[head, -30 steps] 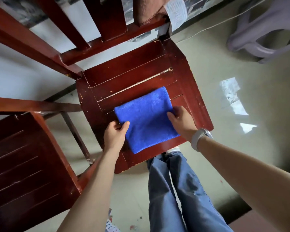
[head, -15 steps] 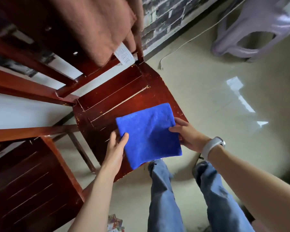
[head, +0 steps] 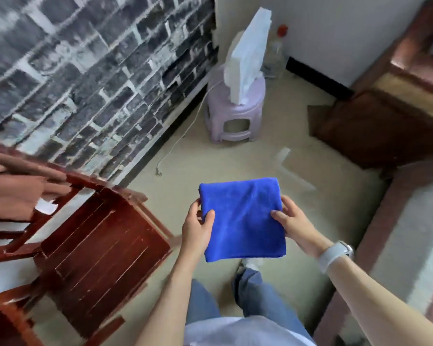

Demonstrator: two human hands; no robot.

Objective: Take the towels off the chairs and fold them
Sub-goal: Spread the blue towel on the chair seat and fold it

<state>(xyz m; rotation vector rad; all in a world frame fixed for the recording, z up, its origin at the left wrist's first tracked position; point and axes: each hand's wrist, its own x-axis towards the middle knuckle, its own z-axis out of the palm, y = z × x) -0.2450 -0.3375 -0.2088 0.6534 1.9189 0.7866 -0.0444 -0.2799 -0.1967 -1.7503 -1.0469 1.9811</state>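
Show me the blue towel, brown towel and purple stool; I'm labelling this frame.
blue towel (head: 243,218): head view, centre of the folded cloth.
brown towel (head: 10,196): head view, draped part.
purple stool (head: 235,108): head view, seat rim.

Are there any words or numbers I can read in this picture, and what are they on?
No text can be read anywhere in this picture.
White tag on the brown towel hanging on the chair: too blurred to tell if it has print.
Bottle with the red cap by the wall: no label readable.
Blue towel, held by the left hand and right hand: plain, no print.
Wristband: nothing readable.
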